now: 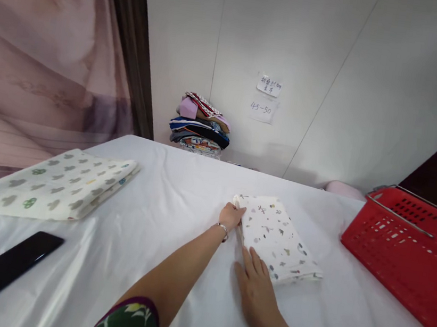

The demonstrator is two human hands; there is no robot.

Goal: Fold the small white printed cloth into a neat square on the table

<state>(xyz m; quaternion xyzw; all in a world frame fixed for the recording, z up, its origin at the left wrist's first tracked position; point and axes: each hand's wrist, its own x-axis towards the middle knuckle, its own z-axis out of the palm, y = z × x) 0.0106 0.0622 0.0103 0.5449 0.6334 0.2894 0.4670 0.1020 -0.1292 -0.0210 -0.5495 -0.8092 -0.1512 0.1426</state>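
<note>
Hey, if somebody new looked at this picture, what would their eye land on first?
Probably the bright red basket at the right of the white-covered table. Next, the left hand and right hand along the left edge of a small printed folded cloth, right of center. Then perhaps the colorful fabric pile against the back wall.

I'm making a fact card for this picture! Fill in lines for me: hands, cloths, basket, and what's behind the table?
Left hand: at the far left corner of the small-print cloth
Right hand: fingers spread at that cloth's near left edge
Other cloth: cloud-print cloth, folded, on the left
Near it: black flat object
Basket: red basket, on the right
Behind the table: fabric pile; wall note reading 45-50
</note>
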